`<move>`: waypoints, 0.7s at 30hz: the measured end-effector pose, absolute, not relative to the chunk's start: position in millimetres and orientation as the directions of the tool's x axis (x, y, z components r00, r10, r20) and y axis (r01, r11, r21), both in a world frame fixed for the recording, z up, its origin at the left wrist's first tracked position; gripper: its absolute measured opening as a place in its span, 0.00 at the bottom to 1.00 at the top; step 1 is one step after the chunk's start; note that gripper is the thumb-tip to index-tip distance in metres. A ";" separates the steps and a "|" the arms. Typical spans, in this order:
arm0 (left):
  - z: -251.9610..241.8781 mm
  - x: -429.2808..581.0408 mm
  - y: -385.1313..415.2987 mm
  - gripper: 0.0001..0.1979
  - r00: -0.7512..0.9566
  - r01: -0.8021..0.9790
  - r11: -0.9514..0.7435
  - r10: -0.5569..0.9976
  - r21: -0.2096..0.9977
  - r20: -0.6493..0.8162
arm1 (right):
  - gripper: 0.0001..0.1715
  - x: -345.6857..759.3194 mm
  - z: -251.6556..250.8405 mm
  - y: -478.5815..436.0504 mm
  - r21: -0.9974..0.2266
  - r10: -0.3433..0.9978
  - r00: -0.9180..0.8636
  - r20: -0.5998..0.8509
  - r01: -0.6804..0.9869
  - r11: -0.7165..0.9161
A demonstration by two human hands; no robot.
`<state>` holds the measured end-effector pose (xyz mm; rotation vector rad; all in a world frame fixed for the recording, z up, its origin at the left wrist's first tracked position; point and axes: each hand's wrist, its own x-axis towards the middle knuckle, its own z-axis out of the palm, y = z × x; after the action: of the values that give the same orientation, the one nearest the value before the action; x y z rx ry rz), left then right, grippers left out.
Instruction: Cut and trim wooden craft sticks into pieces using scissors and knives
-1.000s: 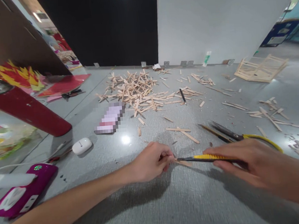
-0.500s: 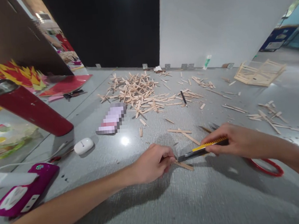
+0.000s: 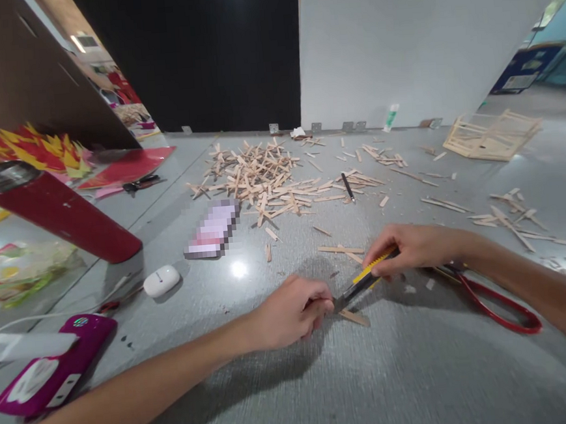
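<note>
My left hand (image 3: pixel 291 310) is closed in a pinch on a thin wooden stick (image 3: pixel 352 316) that lies on the grey floor. My right hand (image 3: pixel 413 247) grips a yellow and black utility knife (image 3: pixel 366 278), its tip down against the stick just right of my left fingers. The knife slants from my right hand down to the left.
A big heap of wooden sticks (image 3: pixel 265 177) lies further back, with loose sticks scattered to the right. Red-handled scissors (image 3: pixel 496 303) lie under my right forearm. A phone (image 3: pixel 213 228), a white earbud case (image 3: pixel 161 280), a magenta device (image 3: pixel 50 371), a dark red cylinder (image 3: pixel 62 213) and a stick frame (image 3: pixel 492 133) are around.
My right hand has swung forward and to the left, turning the knife from lying level to slanting. The left hand has stayed pinched on the stick.
</note>
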<state>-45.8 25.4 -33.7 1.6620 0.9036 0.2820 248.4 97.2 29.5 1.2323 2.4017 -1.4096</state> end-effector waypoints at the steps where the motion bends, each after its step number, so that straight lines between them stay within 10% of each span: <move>1: -33.7 -46.0 26.0 0.17 0.678 0.406 -0.030 0.680 0.913 -0.279 | 0.23 249.0 29.8 97.6 -0.689 0.589 -0.674 -0.446 0.679 0.255; 12: -33.2 -46.1 28.6 0.15 0.648 0.344 0.116 0.688 0.932 -0.325 | 0.24 254.4 48.8 65.7 -0.596 0.686 -0.656 -0.315 0.699 0.395; 21: -35.2 -43.5 31.7 0.25 0.607 0.101 0.289 0.740 0.952 -0.289 | 0.27 258.3 17.8 11.5 -0.653 0.909 -0.391 -0.146 0.728 0.208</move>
<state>-43.5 31.7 -35.2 1.2261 0.8463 0.5027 258.3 11.5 17.8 1.8429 2.6381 -1.1430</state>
